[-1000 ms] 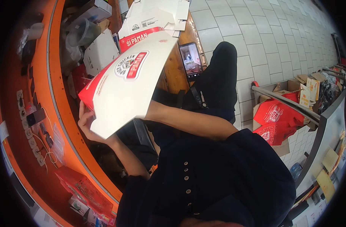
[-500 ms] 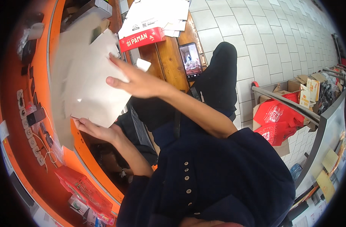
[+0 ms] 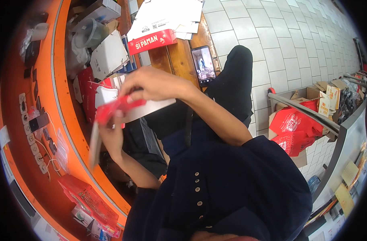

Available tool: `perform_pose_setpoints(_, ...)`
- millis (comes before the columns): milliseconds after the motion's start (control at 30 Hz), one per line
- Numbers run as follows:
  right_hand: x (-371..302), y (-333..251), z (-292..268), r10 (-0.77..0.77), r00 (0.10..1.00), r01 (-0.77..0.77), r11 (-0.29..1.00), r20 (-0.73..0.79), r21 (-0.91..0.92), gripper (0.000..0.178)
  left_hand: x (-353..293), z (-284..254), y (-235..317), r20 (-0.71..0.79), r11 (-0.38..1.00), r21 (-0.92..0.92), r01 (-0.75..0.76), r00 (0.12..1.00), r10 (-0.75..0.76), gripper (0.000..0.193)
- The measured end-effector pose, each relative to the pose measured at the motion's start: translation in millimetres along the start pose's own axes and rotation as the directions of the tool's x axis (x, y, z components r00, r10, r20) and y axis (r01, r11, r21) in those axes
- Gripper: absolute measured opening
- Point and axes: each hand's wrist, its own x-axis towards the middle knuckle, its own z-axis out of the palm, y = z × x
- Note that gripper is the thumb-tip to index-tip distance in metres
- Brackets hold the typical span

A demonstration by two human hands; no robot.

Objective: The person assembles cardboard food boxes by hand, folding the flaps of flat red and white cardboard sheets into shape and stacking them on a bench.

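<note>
A red-and-white cardboard box blank (image 3: 149, 110) is held between my two hands, seen partly edge-on and blurred by motion. My left hand (image 3: 110, 134) grips it from below, with a red folded part just above the fingers. Over its top, my right hand (image 3: 153, 83) has its fingers bent and closed on the red flap (image 3: 121, 107). Parts of both hands' fingers are hidden by the card. Beyond them on the wooden bench lie a stack of flat white cardboard sheets (image 3: 163, 14) and a red printed box side (image 3: 151, 41).
A phone (image 3: 203, 64) with a lit screen lies beside my leg. Stacked white cartons (image 3: 108, 56) and a clear plastic tub (image 3: 90, 34) stand at the far left. An orange counter (image 3: 73, 116) runs along the left, with a red basket (image 3: 89, 203). Right stands a metal-railed cart (image 3: 304, 110) with red bags.
The large pale cardboard face has turned edge-on, and its red side now shows. My right hand has moved from lying spread on the sheet to grasping a red flap. My left hand has shifted slightly right.
</note>
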Motion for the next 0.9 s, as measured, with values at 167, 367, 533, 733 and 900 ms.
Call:
perform_pose_setpoints(167,-6,-3,6,-0.005,0.999,0.009,0.995,0.039,-0.102,0.024,-6,6,17,0.021,0.982,0.141,0.13,0.991,-0.134,0.035)
perform_pose_setpoints(367,0,5,1,0.386,0.916,-0.375,0.736,0.106,0.563,0.066,15,24,40,-0.35,0.97,-0.218,-0.106,0.937,0.024,0.028)
perform_pose_setpoints(533,2,-15,39,0.528,0.845,-0.258,0.259,0.087,0.931,0.023,11,47,24,-0.385,0.895,-0.429,-0.12,0.921,-0.061,0.034)
perform_pose_setpoints(733,-2,12,51,0.43,0.76,-0.096,0.816,-0.488,0.57,0.02,4,68,23,-0.315,0.85,-0.489,-0.198,0.948,0.04,0.033)
perform_pose_setpoints(900,6,-19,61,0.534,0.836,-0.178,0.477,-0.123,0.861,0.024,6,85,28,-0.405,0.756,-0.589,-0.285,0.914,0.029,0.033)
